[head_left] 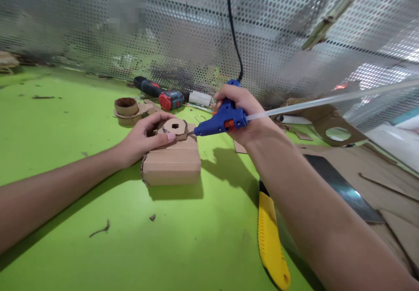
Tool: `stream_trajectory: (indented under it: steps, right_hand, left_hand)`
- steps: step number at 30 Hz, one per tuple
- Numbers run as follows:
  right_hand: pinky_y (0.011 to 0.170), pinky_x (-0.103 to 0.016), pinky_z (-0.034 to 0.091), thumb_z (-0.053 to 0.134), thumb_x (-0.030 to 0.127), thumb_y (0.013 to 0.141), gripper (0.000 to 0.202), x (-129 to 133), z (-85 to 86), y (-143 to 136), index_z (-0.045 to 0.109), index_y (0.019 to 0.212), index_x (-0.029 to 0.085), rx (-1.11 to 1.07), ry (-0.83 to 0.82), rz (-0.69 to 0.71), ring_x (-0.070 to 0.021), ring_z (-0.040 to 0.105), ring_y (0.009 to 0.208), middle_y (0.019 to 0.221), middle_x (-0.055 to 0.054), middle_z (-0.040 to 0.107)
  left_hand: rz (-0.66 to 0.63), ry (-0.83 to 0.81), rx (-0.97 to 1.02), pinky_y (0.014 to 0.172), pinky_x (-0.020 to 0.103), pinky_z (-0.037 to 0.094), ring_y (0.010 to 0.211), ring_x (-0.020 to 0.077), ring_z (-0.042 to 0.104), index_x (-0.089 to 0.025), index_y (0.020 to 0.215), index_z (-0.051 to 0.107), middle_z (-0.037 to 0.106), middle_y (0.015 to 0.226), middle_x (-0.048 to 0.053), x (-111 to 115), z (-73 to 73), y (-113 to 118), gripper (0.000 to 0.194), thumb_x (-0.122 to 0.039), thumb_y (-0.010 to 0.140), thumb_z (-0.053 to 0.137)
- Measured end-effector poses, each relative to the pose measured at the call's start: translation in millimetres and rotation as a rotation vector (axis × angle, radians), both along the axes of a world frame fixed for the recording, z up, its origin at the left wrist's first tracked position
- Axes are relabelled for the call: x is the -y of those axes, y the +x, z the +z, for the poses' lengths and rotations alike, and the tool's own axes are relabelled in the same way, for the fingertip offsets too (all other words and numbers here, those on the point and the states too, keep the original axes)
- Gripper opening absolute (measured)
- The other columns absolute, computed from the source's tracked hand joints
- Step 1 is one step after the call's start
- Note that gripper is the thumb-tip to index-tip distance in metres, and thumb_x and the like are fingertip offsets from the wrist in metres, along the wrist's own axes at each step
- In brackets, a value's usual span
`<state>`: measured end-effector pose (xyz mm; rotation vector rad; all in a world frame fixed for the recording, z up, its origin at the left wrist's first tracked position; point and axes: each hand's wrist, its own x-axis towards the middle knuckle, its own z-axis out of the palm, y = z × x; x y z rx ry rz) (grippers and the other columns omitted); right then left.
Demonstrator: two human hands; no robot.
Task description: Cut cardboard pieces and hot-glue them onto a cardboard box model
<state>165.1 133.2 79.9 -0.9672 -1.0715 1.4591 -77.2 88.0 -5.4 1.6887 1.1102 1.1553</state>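
While the cardboard disc [176,128] sits on a cardboard block [172,162], the left hand [144,137] pinches its edge (thumb in front); the right hand [244,115], just beside, grips a glue gun [221,121], nozzle at the disc's rim.

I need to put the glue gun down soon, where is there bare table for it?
Bare green table lies left of the left hand, and in front of the cardboard block, between both forearms up to the yellow knife. It is crowded behind the glue gun and on the right, under cardboard sheets.
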Motion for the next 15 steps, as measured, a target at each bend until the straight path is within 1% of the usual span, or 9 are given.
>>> stream_trajectory:
  steps: [5, 10, 12, 15]
  right_hand:
    - [0.047, -0.022, 0.037, 0.072, 0.009, 0.079, 0.031, 3.4, 2.3, -0.5, 0.047, 0.069, 0.024, -0.029, -0.021, 0.033, -0.0100, 0.048, 0.056, 0.063, 0.004, 0.051]
    - [0.048, -0.022, 0.038, 0.069, 0.008, 0.084, 0.032, 6.7, 7.6, -3.9, 0.047, 0.066, 0.023, -0.003, -0.050, 0.034, -0.0105, 0.048, 0.055, 0.060, 0.003, 0.051]
    - [0.048, -0.021, 0.038, 0.066, 0.006, 0.084, 0.032, 7.2, 9.1, -4.8, 0.048, 0.064, 0.023, 0.005, -0.067, 0.025, -0.0101, 0.048, 0.054, 0.059, 0.003, 0.051]
    - [0.047, -0.021, 0.037, 0.065, 0.005, 0.083, 0.031, 5.8, 8.8, -5.0, 0.048, 0.063, 0.023, -0.011, -0.051, 0.007, -0.0101, 0.047, 0.054, 0.058, 0.003, 0.050]
  left_hand:
    - [0.003, 0.003, -0.011, 0.093, 0.045, 0.059, 0.112, 0.0344, 0.072, -0.028, 0.122, 0.073, 0.078, 0.121, 0.007, -0.2, 0.4, 0.2, 0.061, -0.068, 0.080, 0.089]
    - [0.004, 0.028, -0.032, 0.092, 0.044, 0.059, 0.111, 0.0339, 0.073, -0.029, 0.124, 0.074, 0.078, 0.120, 0.006, -1.6, -1.8, -1.2, 0.059, -0.069, 0.082, 0.088]
    - [0.000, 0.033, -0.034, 0.092, 0.044, 0.060, 0.112, 0.0338, 0.073, -0.029, 0.124, 0.074, 0.079, 0.121, 0.006, -1.8, -2.5, -1.9, 0.059, -0.069, 0.083, 0.087]
    - [0.001, 0.036, -0.035, 0.093, 0.043, 0.060, 0.113, 0.0345, 0.073, -0.028, 0.125, 0.074, 0.079, 0.123, 0.007, -1.6, -2.3, -2.4, 0.061, -0.069, 0.082, 0.088]
